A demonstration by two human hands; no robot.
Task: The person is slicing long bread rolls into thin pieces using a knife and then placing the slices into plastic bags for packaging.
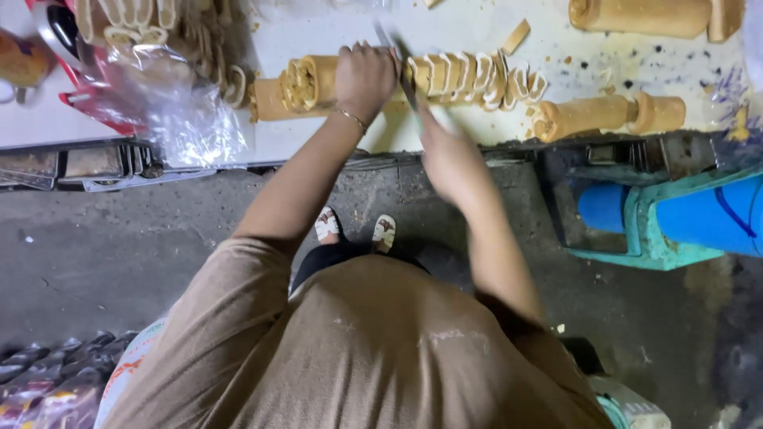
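Under the left hand (364,78) lies the roll (311,83); the right hand (449,159) grips the knife (400,67).

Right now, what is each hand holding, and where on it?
The left hand presses down on the uncut part of the long roll. The blurred right hand grips a knife by its handle end.

A long tan pastry roll (306,83) with a nutty filling showing at its cut end lies flat along the white tabletop, at twelve o'clock from the person. A knife (401,67) stands blade-down across it. At three o'clock of the blade, the cut slices (477,77) lean together in a row, their spiral faces showing.
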